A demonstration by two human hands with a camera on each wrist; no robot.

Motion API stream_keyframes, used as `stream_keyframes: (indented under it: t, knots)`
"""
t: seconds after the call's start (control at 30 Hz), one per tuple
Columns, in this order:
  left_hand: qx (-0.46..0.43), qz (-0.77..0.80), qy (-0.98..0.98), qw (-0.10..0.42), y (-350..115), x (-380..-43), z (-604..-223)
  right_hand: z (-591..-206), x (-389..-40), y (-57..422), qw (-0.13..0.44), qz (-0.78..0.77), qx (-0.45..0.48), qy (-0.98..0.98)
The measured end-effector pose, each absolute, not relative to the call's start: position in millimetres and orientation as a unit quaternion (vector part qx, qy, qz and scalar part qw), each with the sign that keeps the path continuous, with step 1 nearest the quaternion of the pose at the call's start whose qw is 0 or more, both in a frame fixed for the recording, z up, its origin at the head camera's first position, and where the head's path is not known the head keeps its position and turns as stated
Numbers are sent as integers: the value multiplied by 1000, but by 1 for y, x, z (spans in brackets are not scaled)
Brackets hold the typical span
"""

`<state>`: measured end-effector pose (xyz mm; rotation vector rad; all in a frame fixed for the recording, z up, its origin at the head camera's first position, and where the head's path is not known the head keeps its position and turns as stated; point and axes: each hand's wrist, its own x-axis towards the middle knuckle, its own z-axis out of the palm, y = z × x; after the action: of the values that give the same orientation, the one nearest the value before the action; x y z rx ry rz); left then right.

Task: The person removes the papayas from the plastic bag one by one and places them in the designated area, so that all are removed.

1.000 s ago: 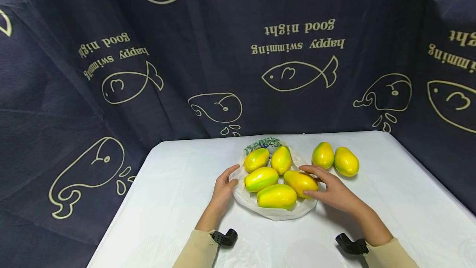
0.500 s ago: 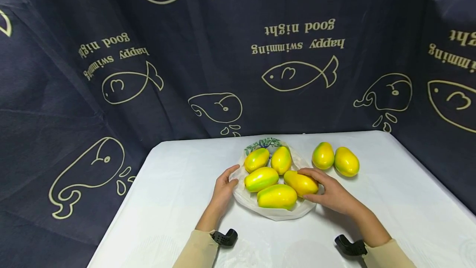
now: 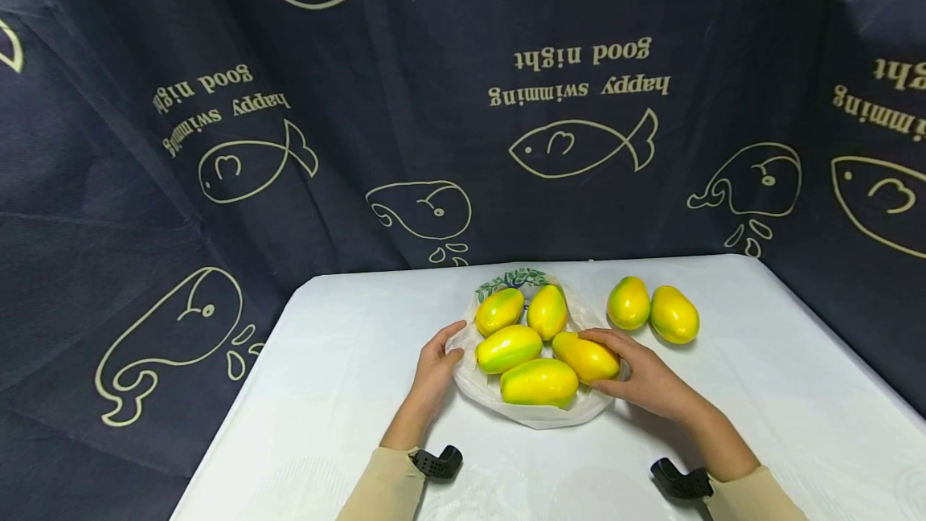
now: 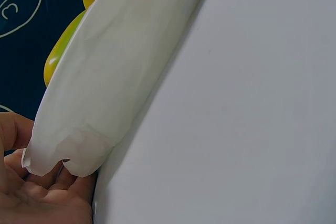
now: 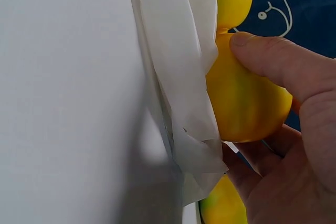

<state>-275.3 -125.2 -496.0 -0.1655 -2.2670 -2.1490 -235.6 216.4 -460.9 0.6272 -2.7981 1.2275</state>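
The lower part of the white bag [image 3: 535,418] is hidden beneath the five yellow-green fruits lying in its mouth, and most of its leaf print [image 3: 499,284] at the far side is cut off by the two back ones. The right hand [image 3: 647,370] holds the bag's right-hand fruit [image 3: 584,357], its thumb on one side and fingers on the other; the fingers are partly covered by fruit and bag wall, so how far they reach round it is hard to make out. The left hand [image 3: 434,360] has the bag's left rim between thumb and fingers, the fingertips partly lost behind the thin, creased material in the left wrist view, where only slivers of fruit show above the rim. Two loose fruits [image 3: 674,314] lie side by side behind the right hand, outside the bag; whether they touch cannot be told. Both sleeves [image 3: 383,489] are cut off by the lower border. The table [image 3: 347,360] ends close behind the bag, against the dark curtain [image 3: 405,103]. Wide white surface runs from the left hand to the left edge, more lies between the forearms, and the gap between bag and loose fruits is narrow.
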Motion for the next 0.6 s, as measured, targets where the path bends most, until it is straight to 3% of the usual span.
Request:
stream_keyframes:
  t: [0.6]
  knots:
    - [-49, -684, -728, 8, -125, -275, -496, -464, -238, 214, 40, 369, 203, -906]
